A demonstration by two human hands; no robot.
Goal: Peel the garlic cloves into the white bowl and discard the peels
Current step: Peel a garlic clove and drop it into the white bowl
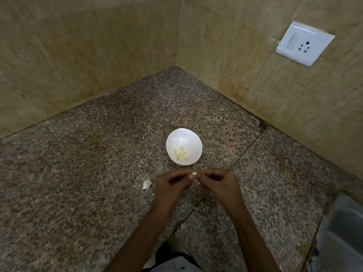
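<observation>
Just in front of the white bowl (184, 137), above the counter (98, 173), both hands meet on one garlic clove (194, 173). The left hand (170, 185) pinches the clove's left end with curled fingers, and the right hand (218, 183) pinches its right end likewise. Peeled cloves (181, 153) lie inside the bowl. A white garlic piece (147, 184) lies on the counter, in front of the bowl and to its left.
</observation>
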